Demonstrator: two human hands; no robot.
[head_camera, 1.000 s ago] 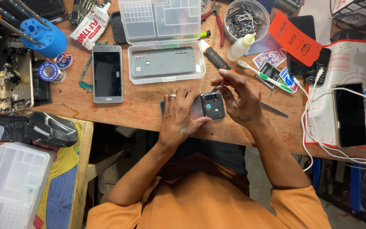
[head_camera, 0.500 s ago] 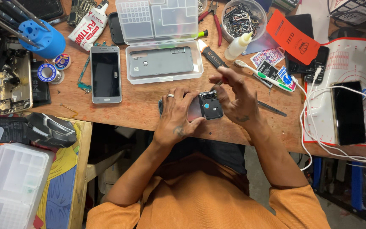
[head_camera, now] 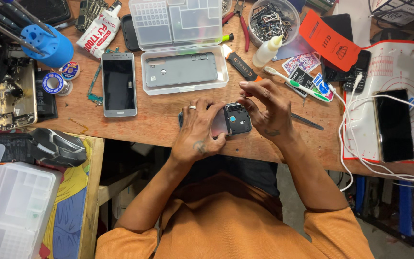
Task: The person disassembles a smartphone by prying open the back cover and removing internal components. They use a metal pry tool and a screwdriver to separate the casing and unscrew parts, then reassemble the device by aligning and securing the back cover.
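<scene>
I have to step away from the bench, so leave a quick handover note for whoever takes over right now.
Left hand grips the opened dark phone at the wooden table's front edge.
Right hand has its fingertips pinched at the phone's upper right corner; whether they hold anything cannot be seen.
Done: the phone's back is off, insides exposed.
A grey phone back lies in the clear plastic case behind.
Left: the phone is not yet closed.
</scene>
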